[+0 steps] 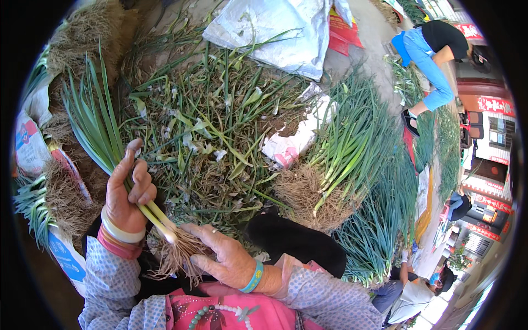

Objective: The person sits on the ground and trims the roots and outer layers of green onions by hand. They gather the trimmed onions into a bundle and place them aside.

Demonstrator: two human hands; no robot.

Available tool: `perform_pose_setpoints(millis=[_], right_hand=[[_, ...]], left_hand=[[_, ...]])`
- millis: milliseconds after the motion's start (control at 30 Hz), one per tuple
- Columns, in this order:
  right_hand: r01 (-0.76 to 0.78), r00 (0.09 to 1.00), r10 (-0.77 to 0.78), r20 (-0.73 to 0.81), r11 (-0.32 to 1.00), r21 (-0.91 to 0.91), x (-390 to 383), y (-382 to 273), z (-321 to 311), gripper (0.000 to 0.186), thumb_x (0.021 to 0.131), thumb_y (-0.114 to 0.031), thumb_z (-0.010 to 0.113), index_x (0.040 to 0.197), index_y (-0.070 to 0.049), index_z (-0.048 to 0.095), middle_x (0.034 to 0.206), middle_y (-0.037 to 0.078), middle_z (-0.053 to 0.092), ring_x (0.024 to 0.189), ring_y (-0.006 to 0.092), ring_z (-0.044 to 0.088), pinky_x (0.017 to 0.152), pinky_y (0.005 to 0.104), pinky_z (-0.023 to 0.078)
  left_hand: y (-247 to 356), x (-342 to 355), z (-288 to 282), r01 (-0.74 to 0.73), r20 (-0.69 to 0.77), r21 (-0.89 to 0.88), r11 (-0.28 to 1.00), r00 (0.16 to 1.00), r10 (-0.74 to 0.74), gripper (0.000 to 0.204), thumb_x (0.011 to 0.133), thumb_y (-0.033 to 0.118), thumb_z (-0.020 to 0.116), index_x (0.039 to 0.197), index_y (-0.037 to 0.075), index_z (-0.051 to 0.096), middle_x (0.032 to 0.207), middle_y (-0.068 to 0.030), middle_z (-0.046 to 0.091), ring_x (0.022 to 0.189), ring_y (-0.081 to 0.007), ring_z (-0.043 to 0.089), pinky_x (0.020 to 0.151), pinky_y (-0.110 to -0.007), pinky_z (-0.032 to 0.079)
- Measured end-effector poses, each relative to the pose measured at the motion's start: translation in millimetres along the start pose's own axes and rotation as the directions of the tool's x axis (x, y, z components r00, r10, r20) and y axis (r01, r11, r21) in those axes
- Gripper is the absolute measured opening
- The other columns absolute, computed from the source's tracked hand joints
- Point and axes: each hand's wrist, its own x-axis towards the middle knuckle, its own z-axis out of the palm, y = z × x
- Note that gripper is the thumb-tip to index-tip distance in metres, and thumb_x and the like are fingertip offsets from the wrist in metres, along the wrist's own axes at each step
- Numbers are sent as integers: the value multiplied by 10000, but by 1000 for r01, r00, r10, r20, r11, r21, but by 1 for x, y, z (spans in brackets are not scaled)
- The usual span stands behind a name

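Scallion bunch [157, 217] slants through the closed left grip [126, 197], roots [176, 256] against the parted right grip [234, 257]

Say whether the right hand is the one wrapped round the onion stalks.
No: the left hand is wrapped round the onion stalks, while the right hand is at their roots.

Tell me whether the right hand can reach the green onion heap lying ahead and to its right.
Likely yes: the heap lies close and uncovered. The right hand, though, is at the roots of the held bunch, and a dark-clothed leg sits partly between.
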Motion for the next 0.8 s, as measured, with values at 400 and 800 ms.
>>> perform_pose_setpoints(millis=[400,800], right_hand=[[423,563,-697,-445,705,-569,-75,-38,-50,267,814,-54,546,1079,-49,580,1035,99,606,926,194,586,795,311,480],[-434,311,85,-946,899,-62,-125,249,-207,361,798,-308,596,1006,-17,643,930,147,649,853,248,607,737,360,466]], left_hand=[[-3,-9,-11,-80,320,31,996,945,66,270,924,170,466,1180,89,493,720,-5,530,413,-41,309,399,-188,289],[10,-126,-7,-186,328,148,971,936,129,285,938,199,437,1206,113,476,720,11,500,416,-37,318,397,-191,293]])
